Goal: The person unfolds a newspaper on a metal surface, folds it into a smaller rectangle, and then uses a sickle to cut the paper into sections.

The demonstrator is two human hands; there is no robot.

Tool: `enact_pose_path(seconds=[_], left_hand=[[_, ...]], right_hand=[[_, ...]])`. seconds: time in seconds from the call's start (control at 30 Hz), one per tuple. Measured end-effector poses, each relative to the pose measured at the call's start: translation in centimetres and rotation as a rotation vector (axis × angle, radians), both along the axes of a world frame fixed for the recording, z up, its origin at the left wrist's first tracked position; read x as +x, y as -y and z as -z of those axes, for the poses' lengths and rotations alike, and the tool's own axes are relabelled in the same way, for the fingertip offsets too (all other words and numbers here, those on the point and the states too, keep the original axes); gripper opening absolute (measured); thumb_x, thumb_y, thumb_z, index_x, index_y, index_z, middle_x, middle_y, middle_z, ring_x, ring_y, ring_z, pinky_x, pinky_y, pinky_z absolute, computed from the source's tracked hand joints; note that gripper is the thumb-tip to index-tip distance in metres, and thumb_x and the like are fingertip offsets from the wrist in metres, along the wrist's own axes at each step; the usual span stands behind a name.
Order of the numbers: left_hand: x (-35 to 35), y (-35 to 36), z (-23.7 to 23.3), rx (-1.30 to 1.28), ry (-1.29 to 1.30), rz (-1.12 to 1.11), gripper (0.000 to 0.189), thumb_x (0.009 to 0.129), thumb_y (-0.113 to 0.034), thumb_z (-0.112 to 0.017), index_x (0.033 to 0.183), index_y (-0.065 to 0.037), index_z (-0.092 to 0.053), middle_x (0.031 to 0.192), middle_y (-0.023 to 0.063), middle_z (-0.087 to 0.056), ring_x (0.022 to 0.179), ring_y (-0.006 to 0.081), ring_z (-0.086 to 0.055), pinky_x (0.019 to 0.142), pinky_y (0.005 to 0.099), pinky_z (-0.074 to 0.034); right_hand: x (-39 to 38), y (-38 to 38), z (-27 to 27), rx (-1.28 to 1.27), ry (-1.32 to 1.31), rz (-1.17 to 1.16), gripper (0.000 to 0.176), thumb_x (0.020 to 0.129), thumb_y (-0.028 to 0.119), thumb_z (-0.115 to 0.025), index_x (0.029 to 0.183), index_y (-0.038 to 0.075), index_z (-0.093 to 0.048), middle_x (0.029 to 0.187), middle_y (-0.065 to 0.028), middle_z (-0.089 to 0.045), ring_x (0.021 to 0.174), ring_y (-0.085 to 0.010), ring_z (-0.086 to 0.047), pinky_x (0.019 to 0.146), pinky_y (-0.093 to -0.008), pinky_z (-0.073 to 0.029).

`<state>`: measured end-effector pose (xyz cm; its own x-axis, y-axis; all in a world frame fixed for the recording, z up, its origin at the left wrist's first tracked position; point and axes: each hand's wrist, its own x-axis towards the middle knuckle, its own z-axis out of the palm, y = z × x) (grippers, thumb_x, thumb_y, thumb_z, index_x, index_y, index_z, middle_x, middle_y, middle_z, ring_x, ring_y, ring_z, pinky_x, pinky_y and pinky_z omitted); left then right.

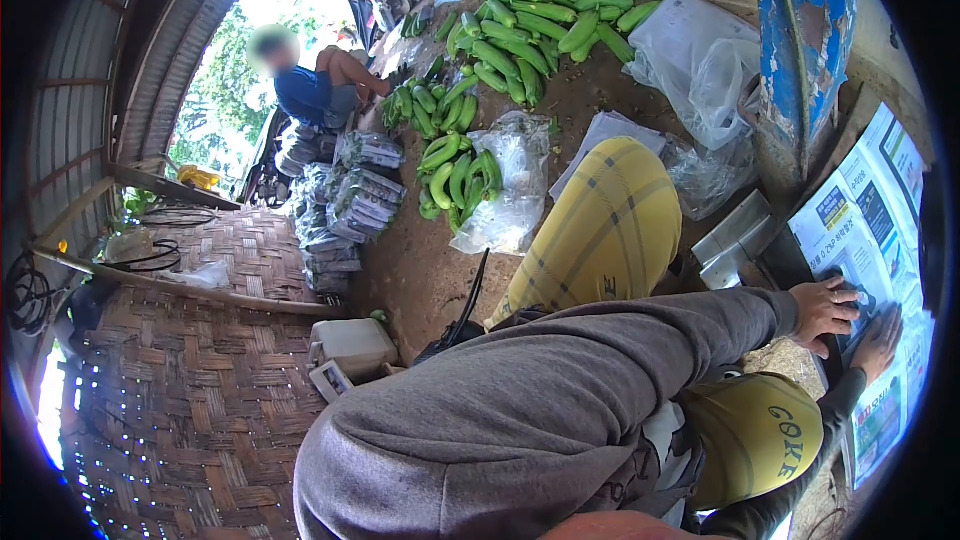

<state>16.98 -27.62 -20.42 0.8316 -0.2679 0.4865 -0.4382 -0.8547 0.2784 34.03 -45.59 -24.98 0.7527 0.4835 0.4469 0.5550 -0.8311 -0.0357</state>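
A sheet of printed newspaper (885, 225) lies along the right side, under both hands. My left hand (826, 312), with a ring on one finger, rests on it with the fingers apart. Just below and to the right, my right hand (877, 345) lies flat on the same paper, close to the left fingertips. Neither hand visibly holds anything. A small dark patch shows beside the left fingertips; whether it is print or an object is unclear.
Many green, long fruits (515, 40) are piled on the ground, near clear plastic bags (690, 50). Wrapped bundles (365, 202) are stacked by a seated person (305, 95). A blue peeling panel (800, 40) stands near the paper. Woven matting (190, 380) spreads at left.
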Motion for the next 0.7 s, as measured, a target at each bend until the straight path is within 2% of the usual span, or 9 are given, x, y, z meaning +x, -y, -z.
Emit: enact_pose_path(seconds=[0.2, 0.7], left_hand=[[-0.1, 0.0, -0.3, 0.029, 0.014, -0.017, 0.057, 0.068, -0.05, -0.066, 0.112, -0.016, -0.057, 0.132, 0.0055, -0.044, 0.131, 0.0296, -0.025, 0.104, 0.0543, -0.018], [-0.5, -0.2, -1.0, 0.071, 0.005, -0.035, 0.058, 0.07, -0.052, -0.063, 0.115, -0.016, -0.056, 0.133, 0.005, -0.044, 0.131, 0.029, -0.025, 0.105, 0.0531, -0.016]], right_hand=[[0.7, 0.4, 0.6, 0.002, 0.019, -0.045, 0.043, 0.093, 0.03, -0.041, 0.134, 0.017, -0.039, 0.136, -0.0008, -0.042, 0.127, -0.0217, -0.036, 0.102, -0.0356, -0.031], [0.7, 0.4, 0.9, -0.066, 0.028, 0.018, 0.043, 0.093, 0.033, -0.04, 0.134, 0.02, -0.039, 0.137, 0.0018, -0.04, 0.127, -0.0202, -0.035, 0.103, -0.0355, -0.03]])
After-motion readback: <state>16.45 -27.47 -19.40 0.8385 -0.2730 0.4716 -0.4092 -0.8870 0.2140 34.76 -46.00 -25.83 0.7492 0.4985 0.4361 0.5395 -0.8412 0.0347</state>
